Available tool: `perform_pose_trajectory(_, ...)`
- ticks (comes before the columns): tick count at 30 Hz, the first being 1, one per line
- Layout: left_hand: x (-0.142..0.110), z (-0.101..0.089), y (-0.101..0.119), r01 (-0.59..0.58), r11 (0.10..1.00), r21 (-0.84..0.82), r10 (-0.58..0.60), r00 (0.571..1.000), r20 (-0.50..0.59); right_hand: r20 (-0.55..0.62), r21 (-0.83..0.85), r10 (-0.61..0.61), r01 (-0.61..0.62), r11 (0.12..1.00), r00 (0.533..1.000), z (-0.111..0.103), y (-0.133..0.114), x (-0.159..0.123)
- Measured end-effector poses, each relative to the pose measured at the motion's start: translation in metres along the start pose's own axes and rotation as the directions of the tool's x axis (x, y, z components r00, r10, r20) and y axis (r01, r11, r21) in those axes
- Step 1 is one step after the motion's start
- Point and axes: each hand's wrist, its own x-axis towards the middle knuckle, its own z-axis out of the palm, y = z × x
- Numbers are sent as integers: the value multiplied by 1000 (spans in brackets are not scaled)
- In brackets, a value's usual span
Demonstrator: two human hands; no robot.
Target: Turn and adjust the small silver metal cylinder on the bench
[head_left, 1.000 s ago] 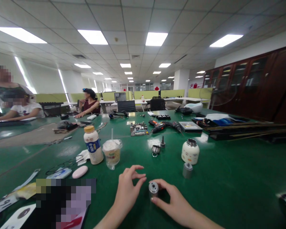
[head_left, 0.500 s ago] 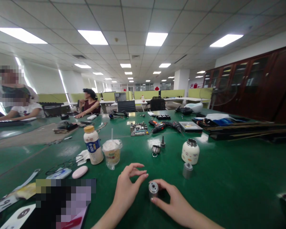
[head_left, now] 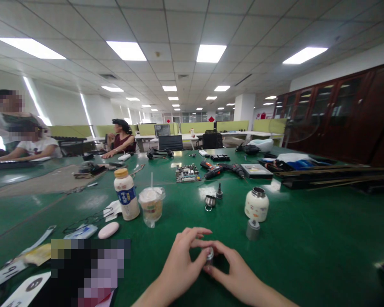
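Just in front of me is a small silver metal cylinder [head_left: 209, 257] with a flat round top, partly covered by fingers. My right hand [head_left: 235, 266] grips it from the right, thumb at the near side and index finger at the far side. My left hand [head_left: 187, 258] reaches over from the left, its thumb on the cylinder's top edge and its fingers curled behind it, touching the other hand. A second grey cylinder [head_left: 252, 230] with a short stub on top stands to the right, before a cream flask [head_left: 256, 205] with an open metal mouth.
Ahead lie a steel cup-like part [head_left: 210, 201], a dark socket-like piece [head_left: 219, 192], a circuit board [head_left: 187, 174] and power drills [head_left: 213, 171]. On the left are a drink bottle [head_left: 126, 196], a plastic cup with straw [head_left: 152, 207] and a pink oval object [head_left: 108, 230]. People sit farther left.
My left hand has moved right and slightly down onto the top of the metal cylinder, its thumb now covering part of it. My right hand keeps its grip.
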Motion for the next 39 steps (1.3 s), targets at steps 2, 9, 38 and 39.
perform_pose_trajectory(2,-1,-1,0,-33,999,5,33,999,-1,4,5,-15,15,1000,1000,-1,-1,0)
perform_pose_trajectory(9,2,-2,5,21,994,109,-12,997,-76,18,9,-7,6,1000,1000,-1,-3,0)
perform_pose_trajectory(38,4,-6,1,43,999,1,-43,997,-60,19,-6,-13,13,1000,1000,-1,2,1)
perform_pose_trajectory(39,3,-5,1,37,999,3,-37,998,-49,17,-7,-12,13,1000,1000,0,3,1)
